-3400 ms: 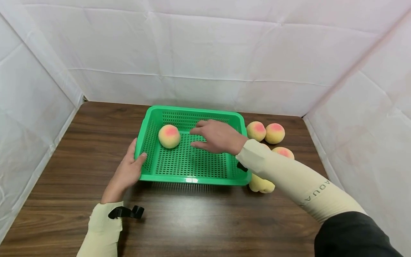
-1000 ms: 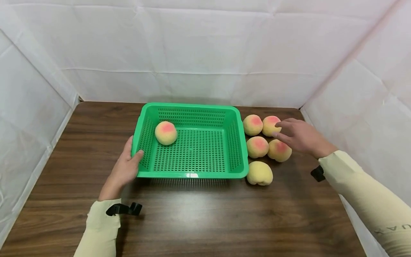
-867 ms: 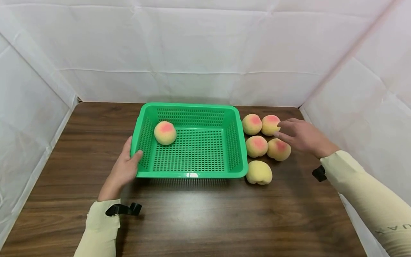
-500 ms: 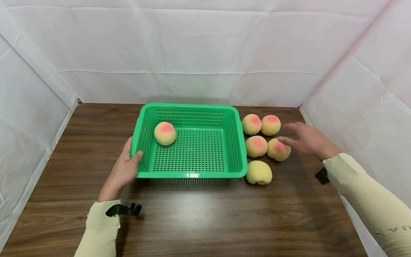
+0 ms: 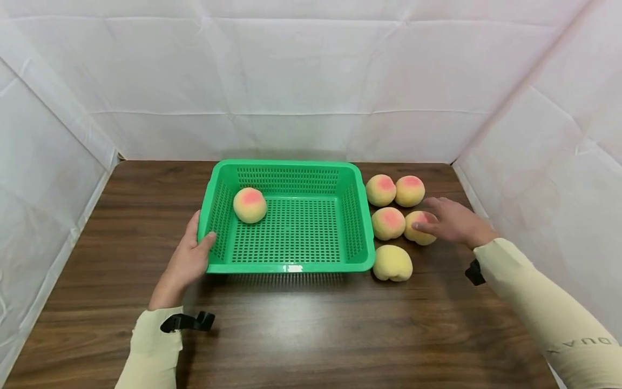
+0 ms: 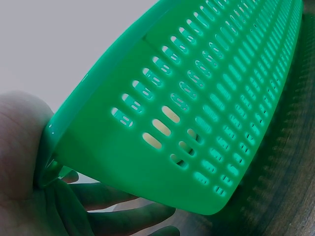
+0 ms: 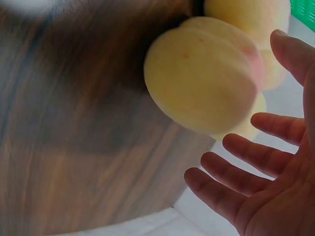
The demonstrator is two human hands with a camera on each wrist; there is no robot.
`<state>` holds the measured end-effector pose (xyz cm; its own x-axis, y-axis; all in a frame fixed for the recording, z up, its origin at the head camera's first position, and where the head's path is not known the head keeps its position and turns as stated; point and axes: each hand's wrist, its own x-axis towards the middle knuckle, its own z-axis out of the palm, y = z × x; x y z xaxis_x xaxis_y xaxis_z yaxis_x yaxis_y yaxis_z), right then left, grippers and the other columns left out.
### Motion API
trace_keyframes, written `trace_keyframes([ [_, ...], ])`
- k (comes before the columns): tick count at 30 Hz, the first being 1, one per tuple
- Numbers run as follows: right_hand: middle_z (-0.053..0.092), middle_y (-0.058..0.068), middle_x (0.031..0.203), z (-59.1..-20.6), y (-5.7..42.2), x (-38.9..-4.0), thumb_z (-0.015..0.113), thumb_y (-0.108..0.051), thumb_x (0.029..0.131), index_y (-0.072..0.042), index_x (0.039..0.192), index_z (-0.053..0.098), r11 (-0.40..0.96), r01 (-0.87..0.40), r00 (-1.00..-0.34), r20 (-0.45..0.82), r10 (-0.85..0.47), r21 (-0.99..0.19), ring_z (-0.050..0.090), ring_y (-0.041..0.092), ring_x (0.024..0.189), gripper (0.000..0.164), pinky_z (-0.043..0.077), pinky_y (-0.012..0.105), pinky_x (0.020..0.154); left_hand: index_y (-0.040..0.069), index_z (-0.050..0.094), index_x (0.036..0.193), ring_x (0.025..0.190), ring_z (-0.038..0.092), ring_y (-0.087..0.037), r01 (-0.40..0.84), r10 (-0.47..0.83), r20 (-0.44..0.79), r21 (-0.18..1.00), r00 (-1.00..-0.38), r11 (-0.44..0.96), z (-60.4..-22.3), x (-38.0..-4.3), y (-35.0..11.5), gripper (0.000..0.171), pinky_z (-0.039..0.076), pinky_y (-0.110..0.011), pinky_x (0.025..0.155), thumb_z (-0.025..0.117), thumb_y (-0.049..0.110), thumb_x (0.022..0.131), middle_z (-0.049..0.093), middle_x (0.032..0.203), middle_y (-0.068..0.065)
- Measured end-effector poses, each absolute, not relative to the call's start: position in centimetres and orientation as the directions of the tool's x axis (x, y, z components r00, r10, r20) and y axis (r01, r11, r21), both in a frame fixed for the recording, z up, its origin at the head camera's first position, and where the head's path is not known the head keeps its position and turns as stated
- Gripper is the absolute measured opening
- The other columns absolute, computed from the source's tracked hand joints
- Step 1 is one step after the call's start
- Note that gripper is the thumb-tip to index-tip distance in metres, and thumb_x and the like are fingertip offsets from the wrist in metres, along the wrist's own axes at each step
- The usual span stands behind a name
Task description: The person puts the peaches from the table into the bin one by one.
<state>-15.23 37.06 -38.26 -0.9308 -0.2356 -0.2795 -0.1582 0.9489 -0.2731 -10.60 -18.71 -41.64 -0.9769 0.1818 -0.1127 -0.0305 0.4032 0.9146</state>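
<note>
A green plastic basket (image 5: 286, 268) with slotted walls lies near the table's middle. My left hand (image 5: 189, 258) holds its left end, thumb over the rim; the left wrist view shows the fingers outside the wall. Inside, toward the left, sits one yellow peach (image 5: 250, 205) with a pink top. Several more peaches stand right of the basket. My right hand (image 5: 453, 220) is over the right side of the middle-row peach (image 5: 417, 232), fingers spread. In the right wrist view, a gap shows between those fingers and the large nearby peach (image 7: 202, 73).
Close to the basket's right wall are a back peach (image 5: 381, 190), a middle peach (image 5: 388, 223) and a plain yellow front peach (image 5: 392, 263). Another peach (image 5: 410, 191) is at the back right. White sheeting (image 5: 291, 70) walls the brown wooden table (image 5: 291, 335) at the back and sides.
My right hand has gone from above the basket to the peaches on the right. Over the last half second it has shifted slightly left, over the middle-row peach. My left hand keeps its hold.
</note>
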Motion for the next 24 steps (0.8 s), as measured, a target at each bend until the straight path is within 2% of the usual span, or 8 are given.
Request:
trace_keyframes([
  [4,0.054,0.02,0.118,-39.5,36.9,-15.2,0.061,-0.06,0.086,-0.004,0.136,0.047,0.948,-0.148,-0.935,-0.273,-0.227,-0.283,0.051,0.035,0.105,0.076,0.043,0.054,0.083,0.017,-0.008,0.154,0.127,0.032,-0.039,-0.04,0.18,-0.121,0.914,-0.976,0.403,-41.6,-10.5,-18.7,0.061,0.027,-0.063,0.101,0.03,0.021,0.106,0.019,0.15,-0.027],
  [7,0.055,0.013,0.103,-40.4,36.8,-15.2,0.065,-0.058,0.084,-0.007,0.126,0.052,0.952,-0.14,-0.941,-0.261,-0.213,-0.274,0.051,0.028,0.091,0.068,0.043,0.046,0.074,0.017,-0.008,0.154,0.126,0.033,-0.04,-0.039,0.181,-0.12,0.916,-0.976,0.399,-41.7,-10.5,-18.7,0.061,0.028,-0.063,0.1,0.029,0.022,0.106,0.019,0.15,-0.028],
  [10,0.055,0.013,0.104,-41.1,36.6,-15.2,0.067,-0.06,0.081,-0.006,0.126,0.051,0.956,-0.124,-0.946,-0.259,-0.194,-0.265,0.051,0.028,0.09,0.071,0.043,0.046,0.073,0.017,-0.008,0.154,0.125,0.035,-0.04,-0.04,0.18,-0.121,0.916,-0.976,0.4,-41.7,-10.5,-18.6,0.06,0.03,-0.063,0.099,0.029,0.023,0.106,0.02,0.149,-0.028],
  [15,0.055,0.016,0.112,-42.2,36.3,-15.2,0.072,-0.06,0.075,-0.003,0.132,0.046,0.959,-0.103,-0.956,-0.241,-0.169,-0.264,0.052,0.031,0.097,0.085,0.045,0.051,0.078,0.018,-0.007,0.154,0.124,0.036,-0.04,-0.036,0.181,-0.116,0.917,-0.977,0.398,-41.8,-10.5,-18.6,0.06,0.031,-0.062,0.098,0.03,0.022,0.106,0.021,0.149,-0.028],
  [20,0.054,0.019,0.106,-43.1,36.2,-15.1,0.08,-0.049,0.071,-0.002,0.125,0.047,0.961,-0.108,-0.972,-0.178,-0.157,-0.254,0.052,0.034,0.095,0.078,0.045,0.053,0.076,0.018,-0.008,0.154,0.127,0.032,-0.04,-0.033,0.184,-0.115,0.917,-0.976,0.397,-41.9,-10.7,-18.6,0.061,0.028,-0.064,0.1,0.029,0.023,0.106,0.017,0.151,-0.027],
  [24,0.054,0.018,0.097,-43.8,36.0,-15.1,0.081,-0.039,0.069,-0.004,0.117,0.049,0.96,-0.114,-0.983,-0.11,-0.146,-0.256,0.052,0.033,0.085,0.068,0.045,0.05,0.069,0.017,-0.009,0.154,0.129,0.029,-0.04,-0.042,0.177,-0.123,0.915,-0.976,0.402,-41.9,-10.6,-18.8,0.061,0.026,-0.064,0.101,0.03,0.023,0.106,0.016,0.152,-0.026],
])
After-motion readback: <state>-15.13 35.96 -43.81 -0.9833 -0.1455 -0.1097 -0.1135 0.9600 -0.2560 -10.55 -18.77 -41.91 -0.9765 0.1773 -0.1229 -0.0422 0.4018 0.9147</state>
